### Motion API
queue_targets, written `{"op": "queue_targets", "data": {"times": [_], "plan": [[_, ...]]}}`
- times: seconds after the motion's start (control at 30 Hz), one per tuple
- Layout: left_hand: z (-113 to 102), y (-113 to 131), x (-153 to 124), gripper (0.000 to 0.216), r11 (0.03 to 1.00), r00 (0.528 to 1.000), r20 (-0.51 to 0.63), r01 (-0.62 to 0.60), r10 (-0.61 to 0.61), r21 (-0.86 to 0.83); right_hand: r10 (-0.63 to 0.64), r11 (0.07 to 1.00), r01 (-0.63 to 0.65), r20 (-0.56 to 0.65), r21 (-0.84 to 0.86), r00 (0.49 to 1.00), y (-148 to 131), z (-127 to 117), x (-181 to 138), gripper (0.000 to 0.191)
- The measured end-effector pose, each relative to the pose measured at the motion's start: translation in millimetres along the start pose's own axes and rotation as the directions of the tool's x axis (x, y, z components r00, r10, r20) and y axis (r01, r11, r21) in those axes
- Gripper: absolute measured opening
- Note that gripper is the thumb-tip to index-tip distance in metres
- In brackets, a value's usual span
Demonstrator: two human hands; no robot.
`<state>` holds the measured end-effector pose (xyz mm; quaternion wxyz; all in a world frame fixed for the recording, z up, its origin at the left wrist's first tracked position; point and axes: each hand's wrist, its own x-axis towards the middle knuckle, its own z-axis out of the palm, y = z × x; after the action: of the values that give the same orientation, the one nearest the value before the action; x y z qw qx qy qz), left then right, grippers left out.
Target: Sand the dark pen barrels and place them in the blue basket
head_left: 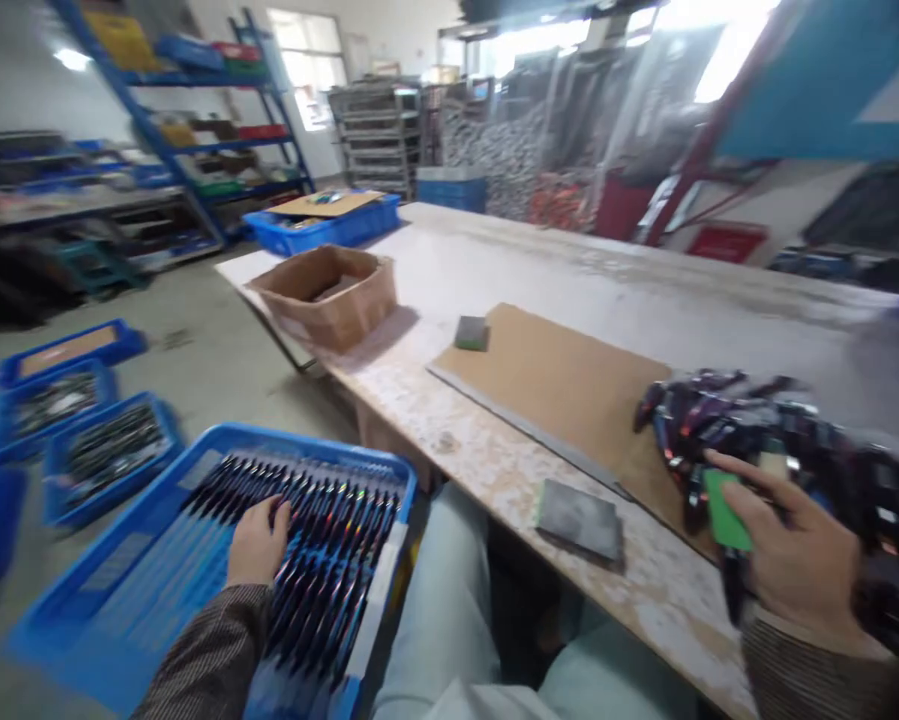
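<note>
My left hand [258, 540] rests, fingers curled down, on a row of dark iridescent knives [321, 540] laid side by side in a blue plastic crate [119, 560] at my left knee. Whether it grips one is hidden. My right hand [786, 545] is over the table's near right, fingers closed round a small green block [726, 510], with a dark knife [732, 590] sticking out below it. It lies against a heap of the same dark knives [764, 430] piled on a brown board [569, 385].
A grey pad [578, 518] lies at the table's [644, 280] front edge, a small grey-green block [471, 332] on the board's far corner. A cardboard box [329, 295] and blue crate [321, 225] stand further back. More blue crates [81, 440] sit on the floor left.
</note>
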<state>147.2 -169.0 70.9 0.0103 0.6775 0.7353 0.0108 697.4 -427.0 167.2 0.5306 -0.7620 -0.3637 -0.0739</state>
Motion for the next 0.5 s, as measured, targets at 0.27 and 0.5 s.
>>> {"op": "queue_targets", "data": {"times": [0.27, 0.5], "plan": [[-90, 348, -37, 0.040, 0.490, 0.597, -0.088, -0.727, 0.798, -0.481, -0.195, 0.965, 0.220, -0.174, 0.143, 0.965, 15, 11, 1, 0.026], [-112, 541, -94, 0.035, 0.371, 0.382, 0.082, -0.788, 0.920, -0.491, -0.176, 0.962, 0.202, -0.152, 0.182, 0.973, 10, 0, -10, 0.026]]}}
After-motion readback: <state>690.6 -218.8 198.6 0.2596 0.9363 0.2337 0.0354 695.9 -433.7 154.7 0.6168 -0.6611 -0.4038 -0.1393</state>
